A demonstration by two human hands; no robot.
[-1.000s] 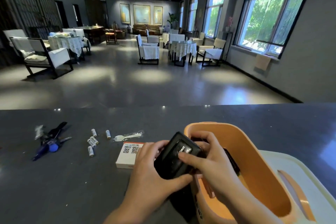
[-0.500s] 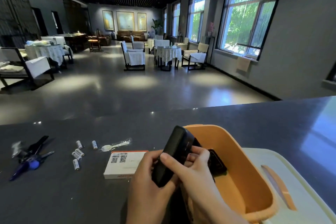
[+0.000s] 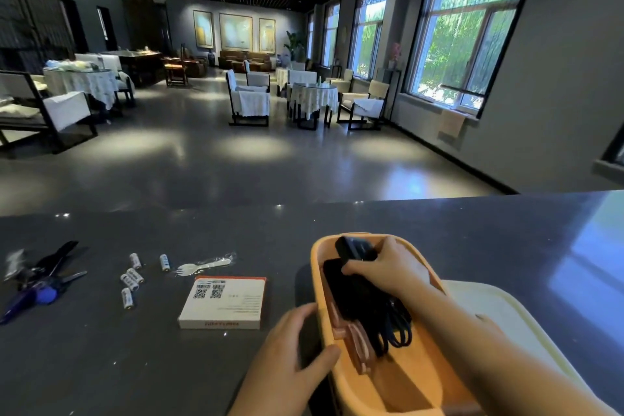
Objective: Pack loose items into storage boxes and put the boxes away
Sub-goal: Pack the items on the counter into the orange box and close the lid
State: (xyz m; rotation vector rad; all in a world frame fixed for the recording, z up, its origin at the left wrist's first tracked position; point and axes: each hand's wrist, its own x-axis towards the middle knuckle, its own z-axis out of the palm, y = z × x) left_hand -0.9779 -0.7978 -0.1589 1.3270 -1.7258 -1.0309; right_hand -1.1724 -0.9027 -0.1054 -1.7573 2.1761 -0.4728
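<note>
Packing looks partly done: the orange box (image 3: 341,378) on the worktop (image 3: 135,365) already holds dark gear and cables. The right hand (image 3: 388,268) is inside it, fingers curled round a black case (image 3: 354,248) at the far end. The left hand (image 3: 290,355) rests open against the box's left wall. Left of the box, a white carton (image 3: 224,301), batteries (image 3: 132,278), a fork (image 3: 202,265) and keys (image 3: 40,280) are unpacked.

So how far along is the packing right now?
Partly done. The orange box already holds dark cables. In hand: the right hand is setting a black device inside while the left hand steadies the box. Left on the counter: batteries, keys, wrapped fork, white carton. The lid is off.
</note>
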